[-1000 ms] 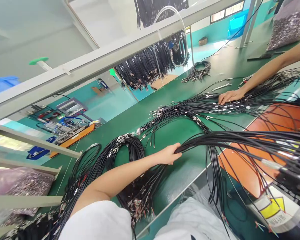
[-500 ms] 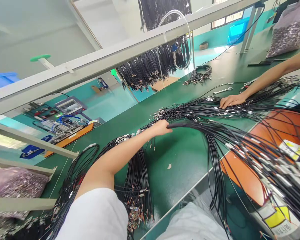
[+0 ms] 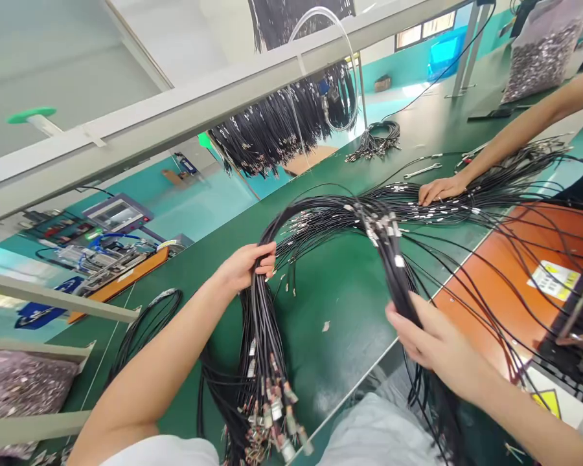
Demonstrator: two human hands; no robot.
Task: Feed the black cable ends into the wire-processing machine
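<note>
My left hand (image 3: 247, 265) is closed round one end of a thick bundle of black cables (image 3: 320, 210) that arches over the green bench top (image 3: 340, 304). My right hand (image 3: 430, 340) grips the other leg of the same bundle near the bench's front edge. The cable ends with metal connectors (image 3: 272, 401) hang down below my left hand. A co-worker's hand (image 3: 440, 188) lies flat on more black cables (image 3: 505, 184) at the far right.
More cable bunches hang from a grey rail (image 3: 282, 116) overhead. A small cable coil (image 3: 376, 139) and a wrench (image 3: 422, 170) lie further back. A bag of metal parts (image 3: 539, 52) stands at the top right. An orange surface (image 3: 525, 259) sits beside the bench.
My left hand has pulled the bundle back toward me and lifted it into an arch. My right hand has come into view and taken hold of the bundle's other side.
</note>
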